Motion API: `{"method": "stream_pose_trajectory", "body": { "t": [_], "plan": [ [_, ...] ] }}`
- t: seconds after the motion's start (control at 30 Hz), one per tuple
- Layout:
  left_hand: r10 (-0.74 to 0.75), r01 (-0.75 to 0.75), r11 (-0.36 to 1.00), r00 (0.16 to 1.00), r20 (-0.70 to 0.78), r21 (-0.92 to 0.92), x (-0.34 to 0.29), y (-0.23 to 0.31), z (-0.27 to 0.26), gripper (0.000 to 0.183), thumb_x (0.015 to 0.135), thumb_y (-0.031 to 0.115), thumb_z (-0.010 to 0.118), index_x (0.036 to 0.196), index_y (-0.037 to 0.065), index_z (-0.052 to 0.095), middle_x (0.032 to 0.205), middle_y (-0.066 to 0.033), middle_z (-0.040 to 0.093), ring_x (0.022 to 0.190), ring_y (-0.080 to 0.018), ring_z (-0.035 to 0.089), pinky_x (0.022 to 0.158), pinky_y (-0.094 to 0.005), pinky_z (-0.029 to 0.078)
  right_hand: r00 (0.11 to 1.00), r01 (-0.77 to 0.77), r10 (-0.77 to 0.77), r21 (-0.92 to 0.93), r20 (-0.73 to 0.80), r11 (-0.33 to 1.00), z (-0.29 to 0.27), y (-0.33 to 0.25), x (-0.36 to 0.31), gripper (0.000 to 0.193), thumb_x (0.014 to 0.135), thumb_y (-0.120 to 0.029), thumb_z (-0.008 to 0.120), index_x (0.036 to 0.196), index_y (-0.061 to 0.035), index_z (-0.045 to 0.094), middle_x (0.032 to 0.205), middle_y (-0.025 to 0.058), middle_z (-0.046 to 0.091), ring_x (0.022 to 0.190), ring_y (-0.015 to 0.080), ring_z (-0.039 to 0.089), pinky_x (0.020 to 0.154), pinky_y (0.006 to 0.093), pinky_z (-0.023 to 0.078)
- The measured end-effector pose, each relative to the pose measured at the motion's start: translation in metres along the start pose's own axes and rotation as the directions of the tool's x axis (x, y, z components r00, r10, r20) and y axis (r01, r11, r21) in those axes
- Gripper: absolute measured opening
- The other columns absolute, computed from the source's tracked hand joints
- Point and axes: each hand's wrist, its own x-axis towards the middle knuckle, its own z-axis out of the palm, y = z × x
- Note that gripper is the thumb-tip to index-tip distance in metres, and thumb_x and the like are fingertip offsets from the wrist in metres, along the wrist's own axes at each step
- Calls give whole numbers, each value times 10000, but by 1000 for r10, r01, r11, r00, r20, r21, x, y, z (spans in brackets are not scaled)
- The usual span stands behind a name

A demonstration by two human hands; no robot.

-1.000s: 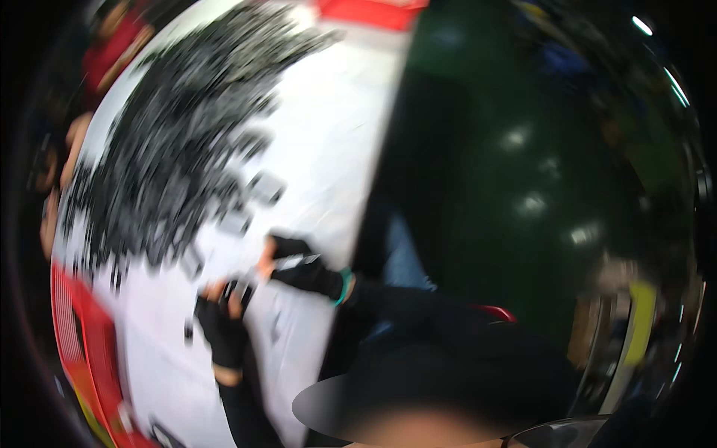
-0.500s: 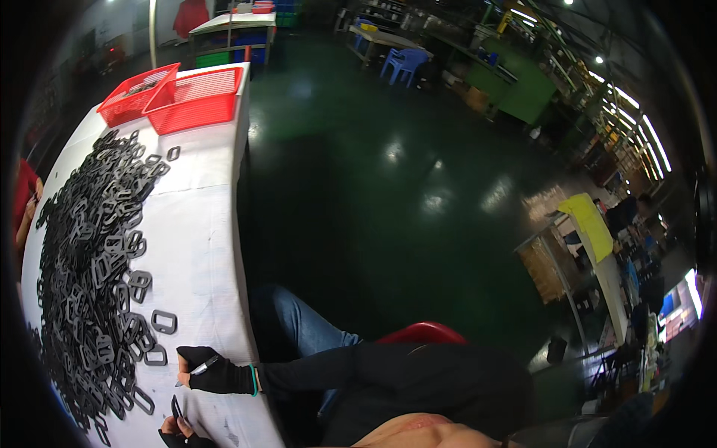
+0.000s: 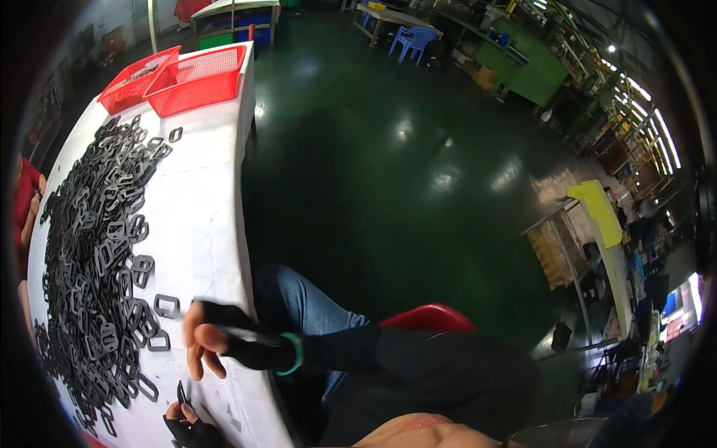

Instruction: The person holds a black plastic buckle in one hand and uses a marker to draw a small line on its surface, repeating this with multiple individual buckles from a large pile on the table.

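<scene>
My left hand (image 3: 187,427), in a black fingerless glove, pinches a dark flat piece (image 3: 181,393) seen nearly edge-on above the white table cover. Farther along the table edge is my right hand (image 3: 213,340), gloved the same way, with a teal band at the wrist. It is smeared by motion, its fingers hanging bent downward. A slim silver tool (image 3: 250,334) shows as a blurred streak between thumb and palm; its tip cannot be made out. Beside my hands lies a long heap of black rectangular rings (image 3: 97,261). One loose ring (image 3: 167,305) rests near my right fingertips.
Two red plastic baskets (image 3: 196,93) stand at the table's far end. Across the heap, a person in a red sleeve (image 3: 28,190) is at the table's other side. A blue chair (image 3: 412,42), green machinery (image 3: 523,67) and a bench with yellow cloth (image 3: 597,213) stand beyond the floor.
My right hand has lifted and swung away from my left hand, and the silver tool no longer points down at the table. My left hand still pinches the dark piece. The view has shifted slightly.
</scene>
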Motion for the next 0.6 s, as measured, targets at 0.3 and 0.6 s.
{"method": "stream_pose_trajectory", "body": {
  "t": [0.3, 0.6],
  "plan": [
    [-97, 97, 995, 995, 32, 4, -6, 0, -5, 245, 857, 250, 635, 847, 13, 576, 768, -111, 587, 616, -194, 498, 558, -307, 412, 642, 606, -539, 69, 545, 792, 32, -150, 15, 297, 922, -419, 475, 938, -130, 406, 944, 222, 633, 897, 314, 583, 957, 478, 326],
    [-273, 268, 959, 961, 46, 87, -21, -15, -13, 132, 879, 90, 551, 974, -1, 555, 865, -57, 531, 810, -156, 506, 672, -273, 399, 591, 618, -507, 53, 628, 785, 50, -147, 7, 304, 927, -459, 426, 931, -155, 427, 962, 223, 629, 932, 336, 570, 983, 542, 245]
  ]
}}
